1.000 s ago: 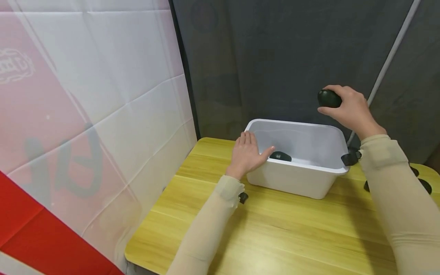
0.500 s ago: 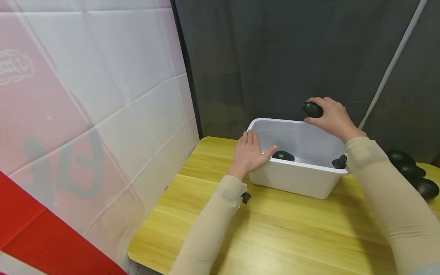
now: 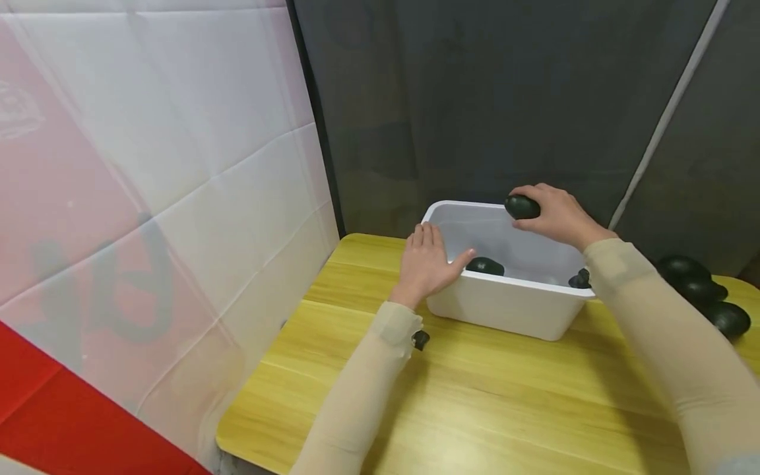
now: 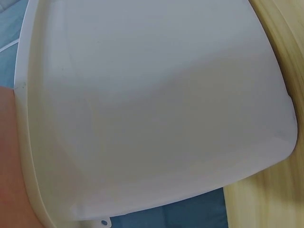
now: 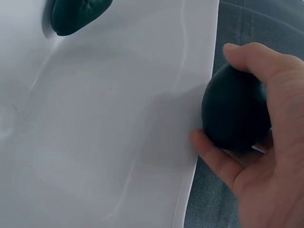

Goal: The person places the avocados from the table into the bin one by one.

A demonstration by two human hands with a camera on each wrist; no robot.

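on the yellow wooden desk (image 3: 475,389) stands a white plastic tub (image 3: 510,310), close to the far edge before a dark curtain. the left hand (image 3: 429,264) lies flat against the tub's near left corner, fingers straight along the left wall and the thumb hooked over the near rim. the right hand (image 3: 555,214) is raised over the tub's far rim, fingers and thumb curled round a dark green avocado (image 3: 522,206); from the right wrist view this avocado (image 5: 235,111) sits just past the rim, over the grey cloth. a second avocado (image 3: 485,266) lies on the tub's floor near the left hand's thumb. more avocados (image 3: 703,297) lie in a cluster on the desk, well to the right of the tub. a white and red banner (image 3: 148,198) hangs at the left.
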